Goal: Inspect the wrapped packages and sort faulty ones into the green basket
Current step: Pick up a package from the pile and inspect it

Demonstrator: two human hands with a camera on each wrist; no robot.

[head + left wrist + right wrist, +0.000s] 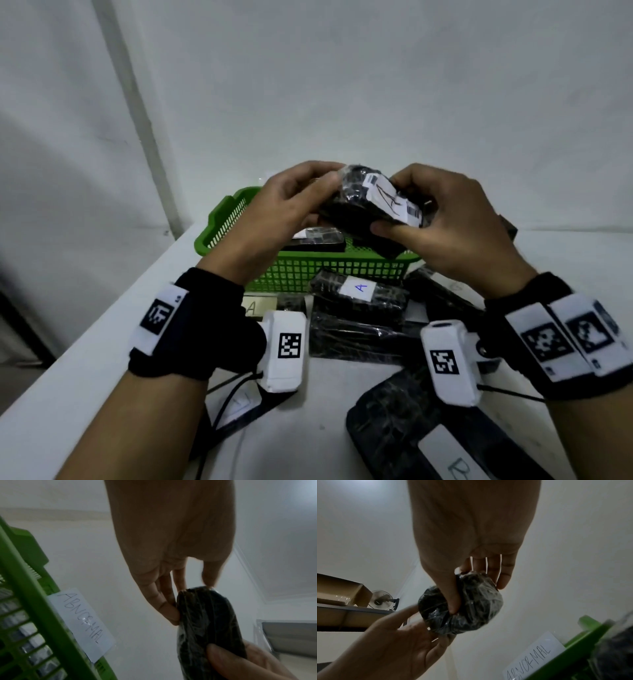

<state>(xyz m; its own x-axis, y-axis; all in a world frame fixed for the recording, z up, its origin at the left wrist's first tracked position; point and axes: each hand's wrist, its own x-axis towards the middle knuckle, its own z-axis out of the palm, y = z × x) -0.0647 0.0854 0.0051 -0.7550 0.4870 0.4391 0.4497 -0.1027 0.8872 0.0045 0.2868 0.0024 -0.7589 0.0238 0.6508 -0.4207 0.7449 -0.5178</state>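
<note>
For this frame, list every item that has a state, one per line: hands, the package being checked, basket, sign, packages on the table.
Left hand: grips held package's left end.
Right hand: grips its right end.
Held package: lifted above the basket, label A facing up.
Green basket: on the table, wrapped packages inside.
ABNORMAL sign: fixed to the basket.
Package labelled A: lying on the table.
Package labelled B: lying nearest the camera.

The basket sits toward the table's far left edge, one package inside it. More packages lie just before it (some overlapping), another at the near edge.
</note>
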